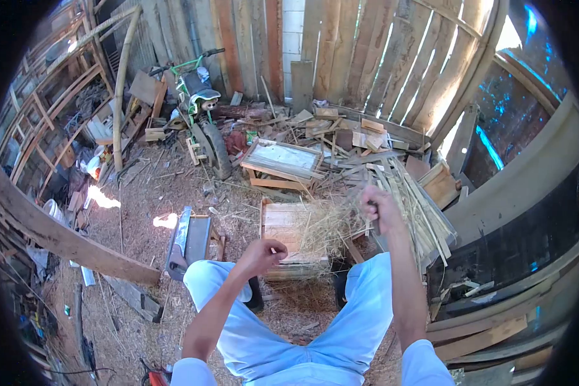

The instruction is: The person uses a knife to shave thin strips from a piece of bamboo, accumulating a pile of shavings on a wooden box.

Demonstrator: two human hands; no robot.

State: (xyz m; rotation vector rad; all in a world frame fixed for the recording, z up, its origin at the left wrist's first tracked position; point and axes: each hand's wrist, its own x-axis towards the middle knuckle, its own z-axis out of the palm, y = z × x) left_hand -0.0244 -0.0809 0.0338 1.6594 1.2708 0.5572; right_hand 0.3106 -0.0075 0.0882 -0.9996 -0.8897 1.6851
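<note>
My right hand (383, 209) is closed round the dark handle of a tool (375, 225), raised over the right side of the hay. The tool's working end is blurred, so its kind cannot be made out. My left hand (264, 256) hovers at the near left of the wooden box (282, 222), its fingers curled in and nothing visible in them. Loose dry hay (331, 228) heaps over the box's right half and spills past its edge. The box stands on the ground just in front of my knees.
A handsaw (181, 235) lies against a dark panel on the left. Beyond the box are a wooden frame (280, 161), a scrap wood pile (347, 138) and a green motorbike (202, 106). A beam (71, 238) crosses at left; stacked boards (495, 334) lie at right.
</note>
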